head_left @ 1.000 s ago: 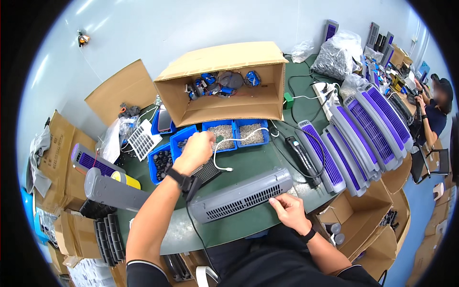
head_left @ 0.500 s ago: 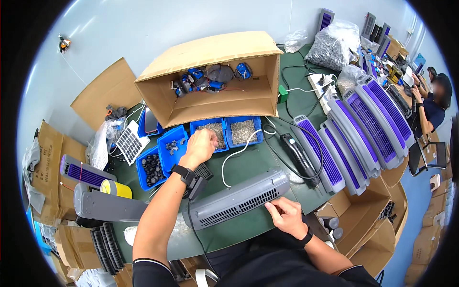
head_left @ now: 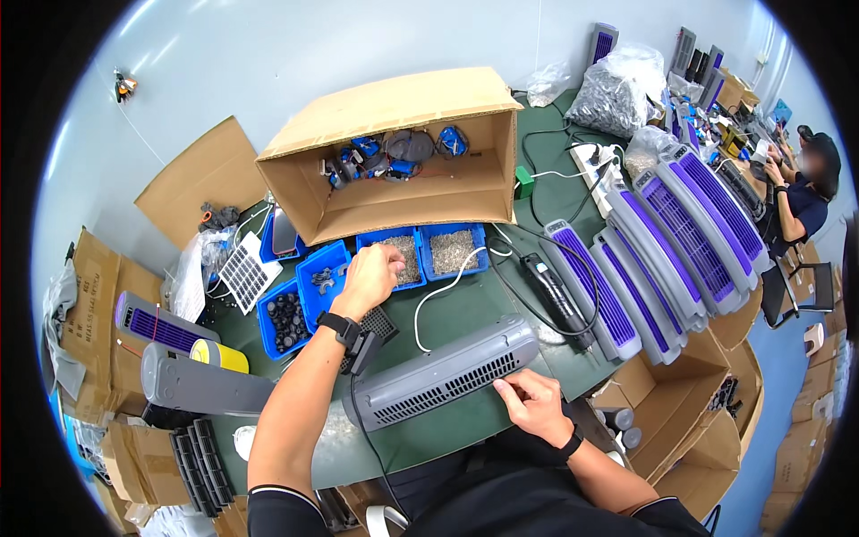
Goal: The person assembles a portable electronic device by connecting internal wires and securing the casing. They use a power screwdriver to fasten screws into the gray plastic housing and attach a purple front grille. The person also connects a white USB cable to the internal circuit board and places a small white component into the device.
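Grey slotted housing (head_left: pixel 441 372) left of the curled right hand (head_left: pixel 534 404) at its edge, grip unclear.

The long grey plastic housing (head_left: pixel 452 362) is patterned with rows of dark slots. The rectangular plastic bins (head_left: pixel 312 306) are bright blue, the counter (head_left: pixel 488 302) dark green. Slim grey plastic towers (head_left: pixel 595 291) carry purple striped grilles; the open cardboard box (head_left: pixel 385 116) is tan.
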A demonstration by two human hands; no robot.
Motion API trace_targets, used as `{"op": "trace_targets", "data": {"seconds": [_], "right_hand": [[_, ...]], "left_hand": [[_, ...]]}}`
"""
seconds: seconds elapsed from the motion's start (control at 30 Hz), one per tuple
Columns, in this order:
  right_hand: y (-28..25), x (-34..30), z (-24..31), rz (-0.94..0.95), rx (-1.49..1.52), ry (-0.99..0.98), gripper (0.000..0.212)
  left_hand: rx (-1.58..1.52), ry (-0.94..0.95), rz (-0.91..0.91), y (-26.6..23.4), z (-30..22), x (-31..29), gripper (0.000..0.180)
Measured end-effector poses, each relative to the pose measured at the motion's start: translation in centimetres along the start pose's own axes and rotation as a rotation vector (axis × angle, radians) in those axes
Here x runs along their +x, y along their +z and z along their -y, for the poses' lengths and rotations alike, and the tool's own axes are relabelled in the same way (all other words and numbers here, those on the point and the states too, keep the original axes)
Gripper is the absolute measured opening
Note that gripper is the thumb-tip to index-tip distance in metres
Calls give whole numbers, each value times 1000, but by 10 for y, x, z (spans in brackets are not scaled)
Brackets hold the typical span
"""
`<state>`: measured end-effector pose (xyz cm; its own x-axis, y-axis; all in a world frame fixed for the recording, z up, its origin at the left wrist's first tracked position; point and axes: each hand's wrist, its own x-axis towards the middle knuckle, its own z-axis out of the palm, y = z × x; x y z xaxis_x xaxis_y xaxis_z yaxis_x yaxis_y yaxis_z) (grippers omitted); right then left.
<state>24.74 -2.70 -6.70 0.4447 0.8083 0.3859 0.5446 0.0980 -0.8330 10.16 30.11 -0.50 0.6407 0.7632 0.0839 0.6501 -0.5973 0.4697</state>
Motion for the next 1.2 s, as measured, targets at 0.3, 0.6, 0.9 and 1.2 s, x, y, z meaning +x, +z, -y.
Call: {"op": "trace_targets", "data": {"seconds": [0.3,0.6,0.9,1.2], "right_hand": [[1,-1,1,-5,-1,17,13],[-3,-5,1,59,243,240,9],[-33,50,100,367,528,-15,20],[-17,17,80,449,390,-99,14]], "left_hand": [[-159,-31,-3,-4,4,-6,14],[-518,-104,78,-36,-7,-38,12],[-663,11,320,-70,-124,-186,5],[-940,-348,437,-17,-119,-228,15]]}}
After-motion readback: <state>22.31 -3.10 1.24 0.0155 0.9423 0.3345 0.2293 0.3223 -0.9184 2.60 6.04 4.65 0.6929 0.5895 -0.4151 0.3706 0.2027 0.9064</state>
